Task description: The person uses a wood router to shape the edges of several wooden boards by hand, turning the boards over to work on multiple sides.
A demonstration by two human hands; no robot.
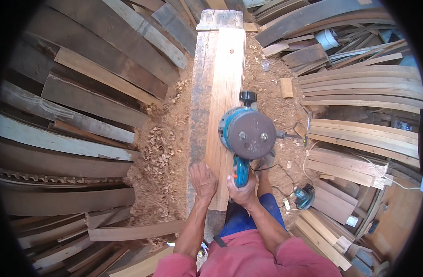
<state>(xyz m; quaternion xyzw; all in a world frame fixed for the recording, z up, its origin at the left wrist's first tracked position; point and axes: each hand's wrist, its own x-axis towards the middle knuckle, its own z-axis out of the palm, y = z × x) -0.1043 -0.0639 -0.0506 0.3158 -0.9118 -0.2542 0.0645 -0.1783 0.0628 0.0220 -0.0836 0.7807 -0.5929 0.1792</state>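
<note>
A long light-brown board [224, 74] lies lengthwise on a worn, grey-stained timber beam [200, 106]. My right hand [244, 191] is wrapped round the rear handle of a teal electric planer [253, 133]. Its round dark cover faces up, its black front knob points away from me, and it sits over the board's right edge. The planer's underside is hidden. On the near left part of the board and beam rests my left hand [202, 181], fingers extended on the wood and holding nothing.
Wood shavings [160, 147] cover the floor around the beam. Stacked planks [96, 99] line the left, with curved boards [364, 87] on the right. A second teal power tool [304, 197] stands on the floor at right, near a dark cord [287, 177]. A small wood offcut [286, 87] lies beyond.
</note>
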